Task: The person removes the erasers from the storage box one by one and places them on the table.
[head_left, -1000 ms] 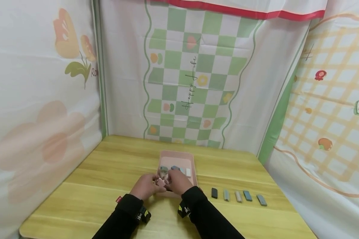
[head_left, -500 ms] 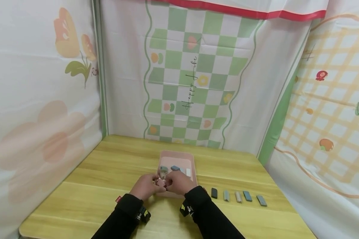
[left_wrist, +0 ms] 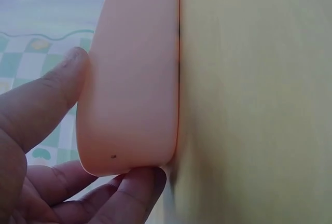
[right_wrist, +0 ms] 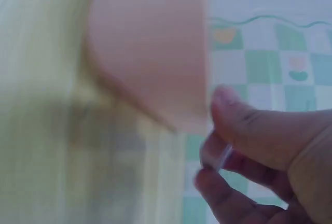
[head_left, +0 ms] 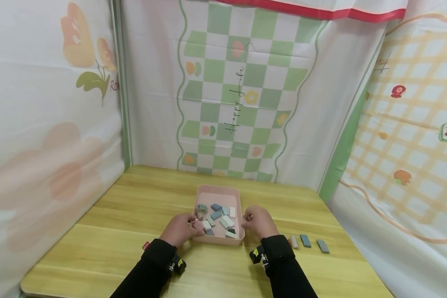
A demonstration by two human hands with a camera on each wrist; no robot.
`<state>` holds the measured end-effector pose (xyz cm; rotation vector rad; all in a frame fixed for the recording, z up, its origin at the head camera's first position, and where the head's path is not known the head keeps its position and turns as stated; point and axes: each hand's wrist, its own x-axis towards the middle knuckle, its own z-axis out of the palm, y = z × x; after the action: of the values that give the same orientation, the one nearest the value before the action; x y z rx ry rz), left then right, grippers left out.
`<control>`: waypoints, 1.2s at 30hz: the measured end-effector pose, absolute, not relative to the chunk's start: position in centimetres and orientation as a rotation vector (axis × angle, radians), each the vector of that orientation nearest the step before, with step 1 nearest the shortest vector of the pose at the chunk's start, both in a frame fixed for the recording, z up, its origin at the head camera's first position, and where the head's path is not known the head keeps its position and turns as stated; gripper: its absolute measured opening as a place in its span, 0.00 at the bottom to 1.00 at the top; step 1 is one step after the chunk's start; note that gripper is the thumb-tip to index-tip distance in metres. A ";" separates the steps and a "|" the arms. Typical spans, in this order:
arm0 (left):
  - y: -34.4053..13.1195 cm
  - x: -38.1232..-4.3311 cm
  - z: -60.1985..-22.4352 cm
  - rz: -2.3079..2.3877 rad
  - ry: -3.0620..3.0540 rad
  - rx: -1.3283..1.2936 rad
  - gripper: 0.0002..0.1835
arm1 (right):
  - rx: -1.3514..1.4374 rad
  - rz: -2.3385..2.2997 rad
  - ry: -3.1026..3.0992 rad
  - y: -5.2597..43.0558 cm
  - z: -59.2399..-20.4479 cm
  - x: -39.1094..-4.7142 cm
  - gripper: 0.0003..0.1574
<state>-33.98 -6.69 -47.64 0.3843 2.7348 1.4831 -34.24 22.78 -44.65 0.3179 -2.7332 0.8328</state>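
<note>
A pink tray (head_left: 219, 241) holds several small blocks in white, blue, grey-green and dark tones, such as a white block (head_left: 232, 212) and a blue block (head_left: 216, 215). My left hand (head_left: 179, 229) grips the tray's near left corner; in the left wrist view its thumb lies against one wall and the curled fingers against the adjoining end. Just outside the tray's right wall is my right hand (head_left: 260, 222). Between its thumb and fingers, the right wrist view shows a small pale block (right_wrist: 226, 156), blurred and mostly covered.
To the right on the wooden table (head_left: 134, 256) lie a beige block (head_left: 294, 242), a blue block (head_left: 305, 241) and a grey block (head_left: 323, 246) in a row. Printed curtains (head_left: 231, 103) close off the back and both sides.
My right hand has come out of the tray and moved right, past its wall, uncovering more blocks. Its sleeve now hides the left end of the row. The left hand stays at the corner.
</note>
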 end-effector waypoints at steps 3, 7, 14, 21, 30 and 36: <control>-6.7 -33.9 -47.5 1.479 2.736 0.372 0.22 | 0.292 0.858 -2.777 23.6 -44.7 -34.2 0.14; -6.8 -34.0 -47.5 1.494 2.708 0.366 0.23 | 0.294 0.796 -2.775 23.9 -44.8 -34.1 0.14; -7.1 -33.9 -47.5 1.516 2.704 0.329 0.25 | 0.440 0.608 -2.876 23.4 -46.3 -34.0 0.21; -7.2 -34.1 -47.6 1.516 2.696 0.354 0.21 | 0.558 0.531 -2.867 23.2 -46.8 -34.1 0.19; -7.0 -34.0 -47.9 1.516 2.680 0.360 0.17 | 0.489 0.518 -2.953 23.2 -45.6 -33.0 0.07; -7.0 -34.1 -47.8 1.529 2.674 0.370 0.16 | 0.341 0.716 -2.797 20.4 -44.2 -33.1 0.17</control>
<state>-34.06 -7.05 -47.84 0.3702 2.6739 1.5289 -33.08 20.39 -44.22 0.3407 -2.7972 0.7162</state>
